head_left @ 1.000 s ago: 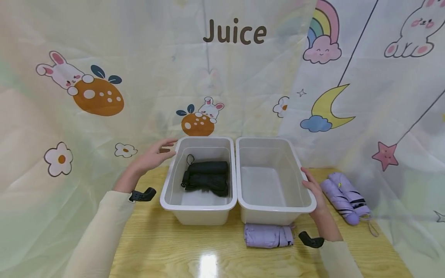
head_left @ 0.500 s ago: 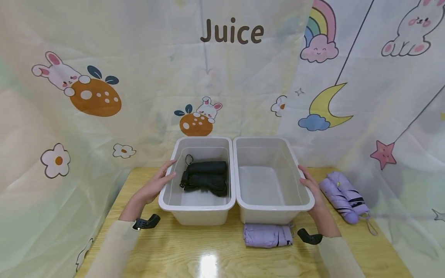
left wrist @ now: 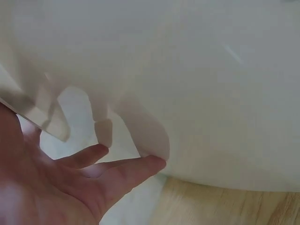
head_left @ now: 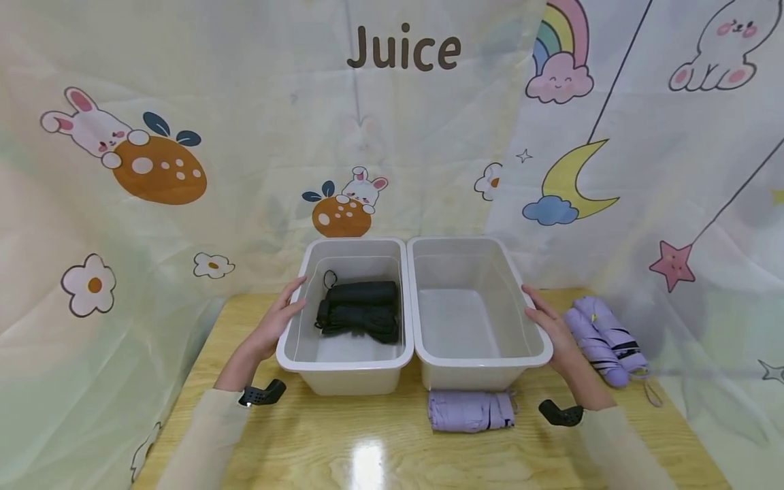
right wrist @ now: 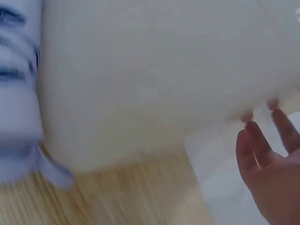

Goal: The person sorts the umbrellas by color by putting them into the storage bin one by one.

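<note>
Two white plastic bins stand side by side on the table. In the left bin [head_left: 349, 382] lie two black folded umbrellas [head_left: 363, 293], one behind the other, a thin wrist loop at the back one. The right bin [head_left: 471, 376] shows a bare floor. My left hand [head_left: 274, 325] rests along the left bin's outer side; in the left wrist view its extended fingertips [left wrist: 157, 161] touch the wall below the rim. On the far side, my right hand [head_left: 556, 335] lies at the right bin's outer wall, fingers extended in the right wrist view.
One purple folded umbrella [head_left: 470, 411] lies against the front of the right bin. Two more purple umbrellas [head_left: 599, 340] lie together to the right, past my right hand. A printed curtain [head_left: 257, 136] hangs close behind the bins, above the wooden table [head_left: 306, 442].
My left hand has come down from above the left bin's back corner to its outer side. The right hand stays at the right bin, its wrist swung slightly outward.
</note>
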`<state>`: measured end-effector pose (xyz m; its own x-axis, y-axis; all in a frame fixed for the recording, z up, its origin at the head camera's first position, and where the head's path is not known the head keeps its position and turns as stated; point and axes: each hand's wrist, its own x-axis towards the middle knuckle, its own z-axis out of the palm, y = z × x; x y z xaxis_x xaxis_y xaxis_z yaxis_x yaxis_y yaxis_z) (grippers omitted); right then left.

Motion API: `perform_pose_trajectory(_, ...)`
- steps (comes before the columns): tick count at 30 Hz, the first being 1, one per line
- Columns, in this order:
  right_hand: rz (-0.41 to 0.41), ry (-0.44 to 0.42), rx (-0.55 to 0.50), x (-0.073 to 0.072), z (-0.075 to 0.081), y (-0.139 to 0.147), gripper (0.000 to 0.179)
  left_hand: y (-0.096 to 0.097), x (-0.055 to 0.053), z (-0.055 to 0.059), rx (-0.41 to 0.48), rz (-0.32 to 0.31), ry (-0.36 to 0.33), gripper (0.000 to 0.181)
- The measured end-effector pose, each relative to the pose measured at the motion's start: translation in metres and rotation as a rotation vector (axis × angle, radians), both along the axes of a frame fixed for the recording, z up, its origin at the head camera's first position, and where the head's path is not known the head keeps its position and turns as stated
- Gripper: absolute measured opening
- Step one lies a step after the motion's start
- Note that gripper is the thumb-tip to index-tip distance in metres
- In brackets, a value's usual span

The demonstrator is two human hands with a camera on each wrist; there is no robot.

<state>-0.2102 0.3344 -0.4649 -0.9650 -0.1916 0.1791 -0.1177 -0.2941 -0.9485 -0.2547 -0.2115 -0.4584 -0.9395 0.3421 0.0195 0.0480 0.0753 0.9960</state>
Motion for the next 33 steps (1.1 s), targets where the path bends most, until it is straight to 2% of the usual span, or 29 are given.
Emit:
perform_pose_trajectory(3, -0.063, 0.027, 0.130, -0.004, -0.001, 0.016, 0.053, 0.002, -0.001, -0.001, -0.008, 0.004, 0.012, 0.057)
perform_pose_trajectory(6, -0.171, 0.058, 0.312, -0.009, -0.006, 0.037, 0.054, 0.005, -0.002, -0.004, -0.015, -0.001, 0.012, 0.056)
perform_pose_trajectory(12, -0.386, 0.032, 0.875, -0.011, -0.015, 0.079, 0.059, 0.006, -0.002, -0.005, -0.012, 0.011, 0.013, 0.056)
perform_pose_trajectory(15, -0.416, 0.048, 0.995, -0.012, -0.022, 0.097, 0.057, 0.005, -0.001, -0.003, -0.012, 0.029, 0.013, 0.056)
perform_pose_trajectory(19, -0.431, 0.065, 1.066, -0.011, -0.031, 0.114, 0.053, 0.003, 0.000, -0.002, -0.024, 0.030, 0.007, 0.057)
perform_pose_trajectory(23, -0.478, 0.093, 1.225, -0.014, -0.038, 0.124, 0.054, 0.004, -0.001, 0.000, -0.017, 0.022, 0.009, 0.057)
perform_pose_trajectory(26, -0.466, 0.098, 1.366, -0.018, -0.041, 0.126, 0.063, 0.003, -0.001, 0.000, -0.012, 0.027, 0.012, 0.057)
perform_pose_trajectory(29, -0.432, 0.057, 1.475, -0.019, -0.046, 0.126, 0.075, 0.001, -0.001, -0.001, -0.008, 0.031, 0.011, 0.057)
perform_pose_trajectory(33, -0.418, 0.004, 1.524, -0.020, -0.054, 0.122, 0.092, 0.000, -0.001, -0.004, 0.005, 0.029, 0.015, 0.057)
